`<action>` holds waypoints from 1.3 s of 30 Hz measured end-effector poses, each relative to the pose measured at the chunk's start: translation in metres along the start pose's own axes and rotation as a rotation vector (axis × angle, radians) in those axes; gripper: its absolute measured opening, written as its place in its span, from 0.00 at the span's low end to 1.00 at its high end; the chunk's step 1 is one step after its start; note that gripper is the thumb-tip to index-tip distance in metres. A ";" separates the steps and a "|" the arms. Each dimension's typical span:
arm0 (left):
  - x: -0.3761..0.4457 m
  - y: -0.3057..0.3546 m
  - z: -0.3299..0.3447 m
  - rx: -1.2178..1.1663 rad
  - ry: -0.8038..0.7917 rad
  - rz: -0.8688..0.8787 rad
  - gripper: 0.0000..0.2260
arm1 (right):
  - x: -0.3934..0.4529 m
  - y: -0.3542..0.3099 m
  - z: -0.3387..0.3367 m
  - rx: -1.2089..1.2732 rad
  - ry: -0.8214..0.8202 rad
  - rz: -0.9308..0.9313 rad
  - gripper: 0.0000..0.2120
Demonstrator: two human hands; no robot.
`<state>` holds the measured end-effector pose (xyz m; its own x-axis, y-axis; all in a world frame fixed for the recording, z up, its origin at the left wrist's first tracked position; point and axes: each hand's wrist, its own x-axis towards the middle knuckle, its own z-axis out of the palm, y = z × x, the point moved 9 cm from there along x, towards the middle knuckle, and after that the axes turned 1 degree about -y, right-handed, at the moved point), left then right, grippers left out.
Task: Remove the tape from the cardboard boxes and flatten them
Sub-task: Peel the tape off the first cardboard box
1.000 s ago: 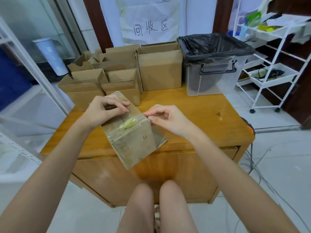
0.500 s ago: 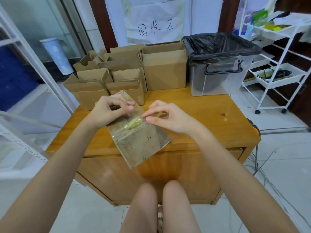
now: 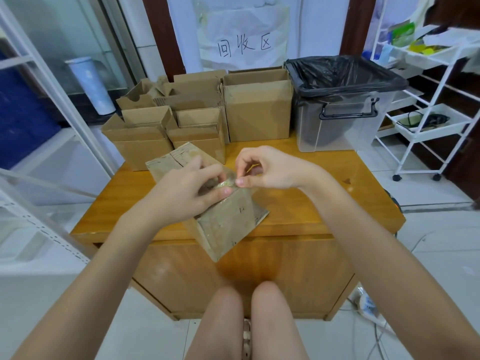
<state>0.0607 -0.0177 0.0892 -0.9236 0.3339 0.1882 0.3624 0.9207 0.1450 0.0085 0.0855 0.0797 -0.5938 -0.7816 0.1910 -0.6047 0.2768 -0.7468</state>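
Landmark: a wooden table [image 3: 306, 203] stood in front of the seated person.
Held box: a small worn cardboard box [image 3: 228, 222] was held tilted over the table's near edge, one corner pointing down past it.
Tape: a wad of clear tape [image 3: 228, 183] sat at the box's upper edge, between the two hands.
Left hand: the left hand [image 3: 187, 193] lay over the box's top, fingers curled around it, thumb tip beside the wad.
Right hand: the right hand [image 3: 270, 167] pinched the tape with thumb and forefinger; the other fingers were curled.
Other boxes: a cluster of open cardboard boxes [image 3: 197, 118] stood at the table's far edge.
Bin: a clear bin [image 3: 345, 120] lined with a black bag stood at the table's far right corner, just beside the boxes.
Cart: a white cart [image 3: 428, 105] stood on the floor right of the table.
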 end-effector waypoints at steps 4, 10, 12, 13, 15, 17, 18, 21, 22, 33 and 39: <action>-0.002 0.001 0.002 -0.053 -0.011 0.009 0.19 | -0.006 0.005 -0.002 0.186 0.021 -0.020 0.06; -0.006 -0.004 0.003 -0.133 0.022 -0.010 0.20 | -0.018 0.021 -0.003 0.368 0.028 0.088 0.18; -0.006 -0.005 0.004 -0.114 0.042 -0.028 0.24 | -0.021 0.028 -0.001 0.330 0.049 0.115 0.14; -0.006 -0.006 0.004 -0.112 0.052 -0.039 0.25 | -0.023 0.032 0.000 0.296 0.056 0.124 0.11; -0.006 -0.008 0.003 -0.126 0.071 -0.058 0.26 | -0.026 0.038 0.003 0.290 0.077 0.139 0.06; -0.007 -0.008 0.003 -0.129 0.091 -0.065 0.24 | -0.029 0.041 0.006 0.348 0.108 0.128 0.04; -0.007 -0.006 0.003 -0.122 0.097 -0.070 0.23 | -0.031 0.042 0.006 0.370 0.122 0.126 0.05; -0.005 -0.003 0.005 -0.066 0.085 -0.120 0.17 | -0.034 0.043 0.001 0.370 0.164 0.146 0.05; -0.003 -0.002 0.006 -0.034 0.079 -0.137 0.15 | -0.036 0.044 -0.003 0.376 0.183 0.154 0.04; 0.017 0.042 0.007 0.175 0.260 -0.189 0.14 | -0.061 0.026 -0.063 0.102 0.402 0.259 0.05; 0.037 0.053 0.005 0.224 0.235 -0.307 0.12 | -0.063 0.012 -0.083 -0.094 0.478 0.230 0.08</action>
<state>0.0456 0.0446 0.0986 -0.9214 0.0071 0.3885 0.0160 0.9997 0.0197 -0.0053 0.1843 0.1111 -0.8790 -0.3588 0.3141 -0.4619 0.4768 -0.7479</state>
